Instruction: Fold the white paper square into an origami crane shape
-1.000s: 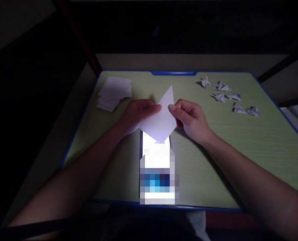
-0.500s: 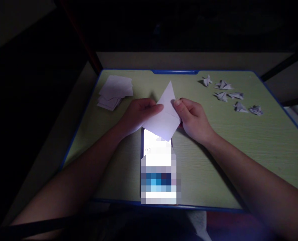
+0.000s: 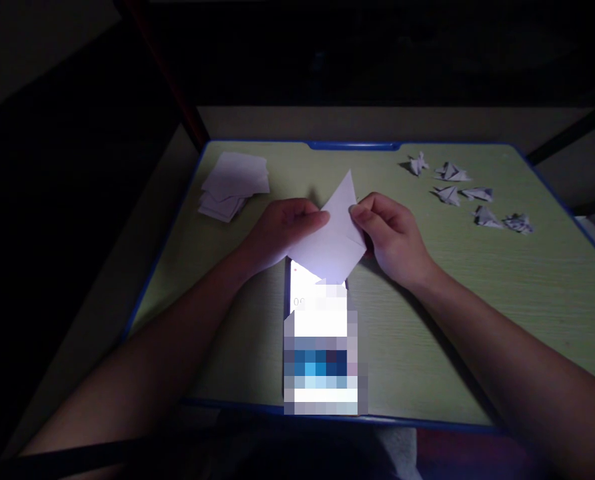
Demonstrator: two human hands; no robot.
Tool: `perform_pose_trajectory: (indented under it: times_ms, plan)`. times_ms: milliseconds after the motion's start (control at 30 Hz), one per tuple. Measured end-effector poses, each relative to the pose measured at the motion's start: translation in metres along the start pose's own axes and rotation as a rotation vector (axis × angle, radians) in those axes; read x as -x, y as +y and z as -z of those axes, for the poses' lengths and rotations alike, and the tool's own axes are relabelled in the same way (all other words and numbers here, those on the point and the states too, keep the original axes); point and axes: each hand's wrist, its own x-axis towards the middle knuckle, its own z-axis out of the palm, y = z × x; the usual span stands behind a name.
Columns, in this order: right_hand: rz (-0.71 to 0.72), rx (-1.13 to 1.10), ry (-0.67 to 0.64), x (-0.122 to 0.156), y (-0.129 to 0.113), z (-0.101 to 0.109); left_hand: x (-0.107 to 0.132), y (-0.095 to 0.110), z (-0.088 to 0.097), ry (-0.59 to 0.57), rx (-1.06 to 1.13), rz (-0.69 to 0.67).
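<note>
A white sheet of paper (image 3: 330,243), folded to a point at its far end, is held up over the middle of the table between my two hands. My left hand (image 3: 292,230) pinches its left edge, thumb on top and the other fingers behind it. On the opposite edge my right hand (image 3: 390,230) grips the paper with its thumb near the tapered part. The fingertips under the sheet are hidden. Just below the paper lies a lit phone (image 3: 317,320), whose upper end the sheet partly covers; much of its screen is pixelated.
A loose stack of white paper sheets (image 3: 237,175) lies at the table's far left. Several small folded paper pieces (image 3: 447,195) are grouped at the far right. The light green table (image 3: 427,373) has a blue rim, and the surroundings are dark.
The view has shifted slightly, so everything sits a little farther right and lower. Both hands keep their hold on the paper, with the right thumb still against its edge.
</note>
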Motion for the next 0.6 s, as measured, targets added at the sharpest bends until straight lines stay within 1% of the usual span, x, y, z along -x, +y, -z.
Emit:
perform_pose_trajectory:
  times_ms: [167,333,467,600]
  plan:
    - [-0.021,-0.011,0.025,0.0006,-0.0019,-0.0009,0.0007,0.001,-0.0006,-0.004,0.002,0.005]
    - [0.005,0.029,0.01,-0.0003,0.0016,0.0002,0.0012,0.0014,-0.0015,-0.037,-0.003,0.014]
    - [0.03,0.046,0.002,-0.0009,0.0043,0.0016,0.0001,-0.001,-0.0016,-0.029,0.01,0.019]
    - [0.034,0.033,0.02,0.0004,0.0021,0.0004,-0.0007,-0.002,-0.0006,-0.036,-0.003,-0.003]
